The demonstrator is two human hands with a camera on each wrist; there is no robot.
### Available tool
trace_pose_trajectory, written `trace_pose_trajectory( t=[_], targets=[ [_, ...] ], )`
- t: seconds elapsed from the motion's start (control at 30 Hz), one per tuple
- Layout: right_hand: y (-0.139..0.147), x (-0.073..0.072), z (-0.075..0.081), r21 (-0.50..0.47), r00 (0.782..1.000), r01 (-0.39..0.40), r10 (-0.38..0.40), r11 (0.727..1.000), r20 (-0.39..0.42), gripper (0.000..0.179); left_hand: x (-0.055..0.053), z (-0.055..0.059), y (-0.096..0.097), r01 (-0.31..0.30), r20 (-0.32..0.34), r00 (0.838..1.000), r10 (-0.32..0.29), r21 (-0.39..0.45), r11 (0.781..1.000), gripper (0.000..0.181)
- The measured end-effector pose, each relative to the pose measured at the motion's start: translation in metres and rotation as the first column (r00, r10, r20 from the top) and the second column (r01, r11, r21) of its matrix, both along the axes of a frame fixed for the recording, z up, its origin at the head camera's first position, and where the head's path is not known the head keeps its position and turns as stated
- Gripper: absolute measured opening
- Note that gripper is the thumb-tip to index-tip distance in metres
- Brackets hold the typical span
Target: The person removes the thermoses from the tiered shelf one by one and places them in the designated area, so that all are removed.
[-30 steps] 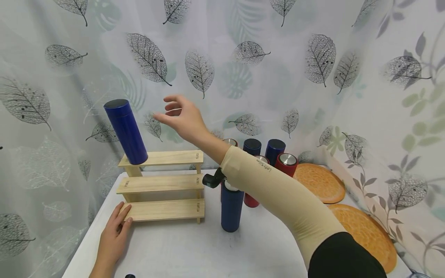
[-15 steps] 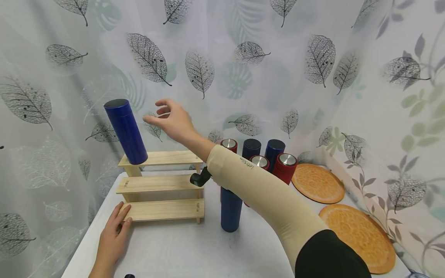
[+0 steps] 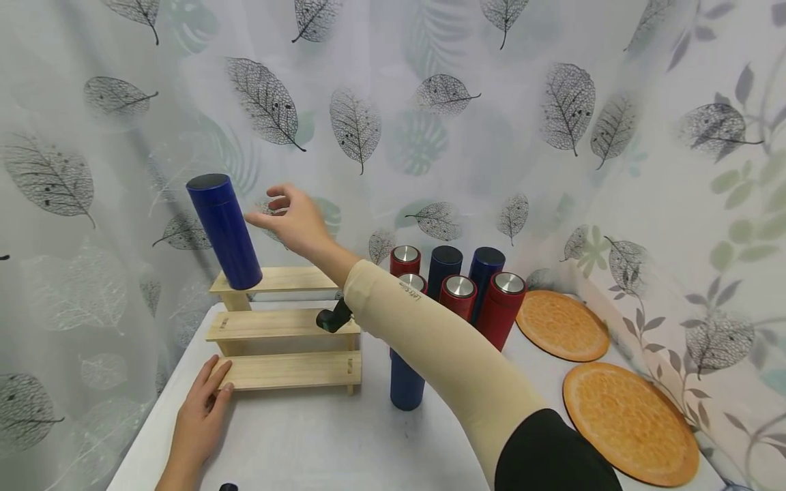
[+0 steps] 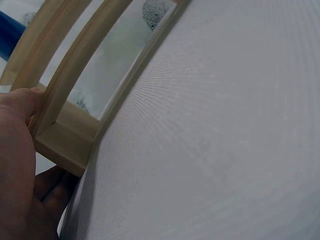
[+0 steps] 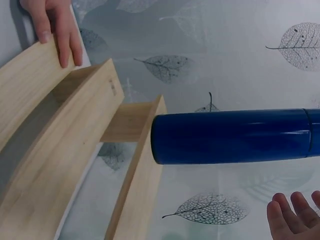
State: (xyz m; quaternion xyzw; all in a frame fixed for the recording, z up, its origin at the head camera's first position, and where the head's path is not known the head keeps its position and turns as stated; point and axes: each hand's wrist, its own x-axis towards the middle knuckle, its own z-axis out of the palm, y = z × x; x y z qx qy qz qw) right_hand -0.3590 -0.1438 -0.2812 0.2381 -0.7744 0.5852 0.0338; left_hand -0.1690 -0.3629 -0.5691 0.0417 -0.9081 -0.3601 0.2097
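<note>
A three-step wooden display rack [image 3: 276, 323] stands on the white table. On the left end of its top step, a glossy blue thermos flask [image 3: 226, 235] with a dark lid stands upright. My right hand [image 3: 296, 221] is in the air just right of the flask's upper part, fingers loosely bent and holding nothing. In the right wrist view, its fingers [image 5: 295, 220] show apart from the flask [image 5: 230, 137]. My left hand [image 3: 199, 416] grips the left end of the lowest step; the left wrist view shows the thumb and fingers on either side of that wooden end [image 4: 65, 150].
Several red thermos flasks [image 3: 505, 303] with steel lids and blue ones [image 3: 406, 385] stand right of the rack, partly behind my right arm. Two round orange-brown mats [image 3: 629, 423] lie at the right. A leaf-patterned curtain [image 3: 442, 150] hangs behind. A small dark object [image 3: 228, 487] shows at the bottom edge.
My right hand has moved left and slightly down, closer to the blue thermos flask. More of the red flasks now show behind the arm. My left hand has stayed on the rack.
</note>
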Motion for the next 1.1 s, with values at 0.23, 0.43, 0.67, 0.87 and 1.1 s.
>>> trace_pose_trajectory(
  t=[0.23, 0.43, 0.67, 0.87, 1.1],
  targets=[
    [-0.018, -0.001, -0.012, -0.016, 1.000, 0.010, -0.010, 1.000, 0.013, 0.059, 0.002, 0.000, -0.003, 0.010, -0.042, 0.999, -0.011, -0.015, 1.000, 0.049],
    [-0.032, 0.000, -0.022, 0.043, 0.999, 0.033, -0.034, 0.999, 0.026, 0.066, 0.001, 0.000, -0.003, 0.007, -0.041, 0.999, -0.008, -0.010, 1.000, 0.049],
    [-0.040, -0.001, -0.035, 0.123, 0.999, 0.050, -0.049, 0.991, -0.011, 0.070, -0.002, -0.002, 0.001, 0.004, -0.028, 1.000, -0.004, 0.006, 1.000, 0.049],
    [-0.054, -0.001, -0.036, 0.143, 0.998, 0.068, -0.065, 0.987, -0.021, 0.071, -0.001, -0.001, -0.001, 0.000, -0.024, 1.000, 0.000, -0.002, 1.000, 0.049],
    [-0.063, -0.004, -0.042, 0.136, 0.997, 0.077, -0.079, 0.988, 0.015, 0.071, 0.001, 0.001, -0.001, 0.017, -0.040, 0.999, -0.016, 0.013, 1.000, 0.048]
  ],
)
